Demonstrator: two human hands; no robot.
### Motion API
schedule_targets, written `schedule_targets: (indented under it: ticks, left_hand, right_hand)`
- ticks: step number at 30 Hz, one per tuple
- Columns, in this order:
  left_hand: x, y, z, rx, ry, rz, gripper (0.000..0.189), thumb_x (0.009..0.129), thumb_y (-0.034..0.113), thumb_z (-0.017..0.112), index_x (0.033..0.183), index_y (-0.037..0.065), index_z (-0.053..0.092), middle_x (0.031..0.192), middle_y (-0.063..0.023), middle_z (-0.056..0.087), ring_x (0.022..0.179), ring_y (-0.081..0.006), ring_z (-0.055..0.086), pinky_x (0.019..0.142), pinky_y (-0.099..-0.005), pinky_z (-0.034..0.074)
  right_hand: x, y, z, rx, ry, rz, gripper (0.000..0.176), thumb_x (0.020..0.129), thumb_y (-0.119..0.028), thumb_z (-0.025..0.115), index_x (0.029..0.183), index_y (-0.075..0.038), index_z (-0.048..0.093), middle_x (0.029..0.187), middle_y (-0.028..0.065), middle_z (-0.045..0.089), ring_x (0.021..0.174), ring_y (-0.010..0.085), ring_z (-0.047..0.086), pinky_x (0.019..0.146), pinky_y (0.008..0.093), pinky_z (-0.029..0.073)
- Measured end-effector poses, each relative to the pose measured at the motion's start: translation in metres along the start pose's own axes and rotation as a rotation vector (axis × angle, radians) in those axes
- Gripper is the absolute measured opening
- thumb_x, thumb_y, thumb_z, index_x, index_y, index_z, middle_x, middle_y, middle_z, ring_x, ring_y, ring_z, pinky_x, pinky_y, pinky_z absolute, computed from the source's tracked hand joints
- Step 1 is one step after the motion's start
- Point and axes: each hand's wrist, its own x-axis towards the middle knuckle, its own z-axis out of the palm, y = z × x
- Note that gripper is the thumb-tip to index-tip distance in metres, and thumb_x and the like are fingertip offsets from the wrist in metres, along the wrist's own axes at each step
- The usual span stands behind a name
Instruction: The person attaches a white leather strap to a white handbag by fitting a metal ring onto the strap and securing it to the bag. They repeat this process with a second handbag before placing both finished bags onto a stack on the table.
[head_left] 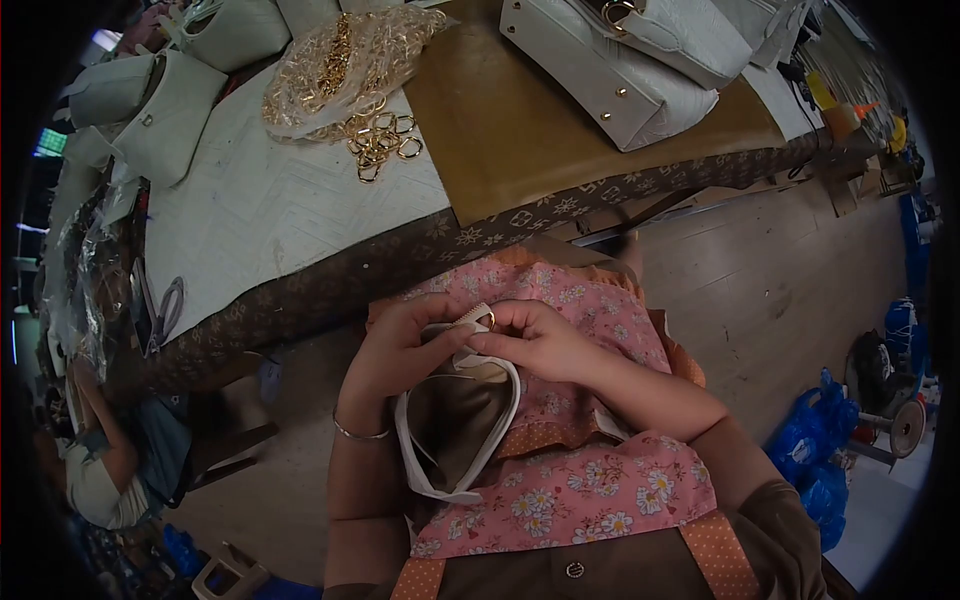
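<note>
1. The left hand (400,345), a thin bangle (360,434) on its wrist, was closed on the end of a white strap (500,420), thumb and fingers pinching it, below the near edge of the worktable (300,220).
2. The right hand (545,342) pinched the same strap end from the other side. Its fingertips met the left's at a small gold ring (488,317) on the strap.
3. The rest of the strap hung in a loop over the person's floral apron (590,490), further below the worktable's edge.
4. On the worktable's far side lay a clear plastic bag (340,60) filled with gold chain and metal fittings. Loose gold rings (382,142) lay just beside its mouth, nearer the person.
5. At the worktable's right end, a white handbag (610,80) lay closed on a brown mat (520,130); what it held could not be told.
6. More pale handbags (165,110) lay at the worktable's far left, their insides hidden.
7. Scissors (165,312) lay at the worktable's left near edge.
8. Left of and below the worktable sat a co-worker (100,480).
9. Right of the worktable, on the floor, stood blue bags (810,445), contents unseen.
</note>
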Motion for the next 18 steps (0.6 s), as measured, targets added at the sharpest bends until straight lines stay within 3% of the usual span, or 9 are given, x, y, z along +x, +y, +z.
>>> schedule_targets:
  ticks: [7,10,13,15,18]
  left_hand:
    - [0.001,0.004,0.005,0.063,0.029,0.015,0.012,0.084,0.007,0.06,0.092,-0.001,0.06,0.083,-0.0009,0.06,0.079,-0.0055,0.053,0.069,-0.0215,0.044]
    - [0.003,0.0,0.006,0.089,0.039,0.068,0.011,0.085,0.008,0.059,0.091,-0.001,0.06,0.081,-0.001,0.06,0.078,-0.0058,0.053,0.069,-0.0216,0.043]
    - [0.005,-0.002,0.007,0.138,0.048,0.143,0.012,0.087,0.009,0.057,0.094,-0.001,0.059,0.084,-0.0013,0.06,0.079,-0.0057,0.052,0.07,-0.0215,0.043]
    - [0.006,-0.003,0.012,-0.015,0.059,0.12,0.013,0.09,0.01,0.054,0.097,0.0,0.057,0.086,0.0006,0.058,0.08,-0.005,0.05,0.07,-0.0214,0.042]
    - [0.004,-0.006,0.008,-0.125,0.022,0.04,0.012,0.092,0.012,0.051,0.098,0.001,0.055,0.087,0.0031,0.054,0.08,-0.0036,0.047,0.069,-0.0206,0.041]
  right_hand:
    - [-0.001,0.001,0.006,0.03,0.045,-0.072,0.018,0.084,-0.006,0.063,0.1,-0.003,0.058,0.091,-0.0016,0.062,0.083,0.0037,0.056,0.071,0.0204,0.046]
    - [-0.001,-0.001,0.008,-0.168,0.099,-0.077,0.021,0.081,-0.005,0.066,0.1,-0.003,0.057,0.09,-0.001,0.061,0.082,0.0037,0.056,0.071,0.0206,0.046]
    - [0.0,-0.002,0.011,0.046,0.063,0.01,0.022,0.08,-0.004,0.067,0.099,-0.003,0.057,0.088,-0.0008,0.06,0.079,0.0039,0.055,0.07,0.0207,0.046]
    - [0.001,0.001,0.012,-0.087,0.065,-0.11,0.022,0.079,-0.004,0.067,0.098,-0.003,0.056,0.086,-0.0013,0.06,0.077,0.0046,0.055,0.069,0.0211,0.046]
    - [0.0,-0.004,0.011,-0.111,0.039,-0.052,0.022,0.079,-0.005,0.068,0.096,-0.003,0.055,0.085,-0.0018,0.059,0.078,0.0053,0.055,0.069,0.0216,0.046]
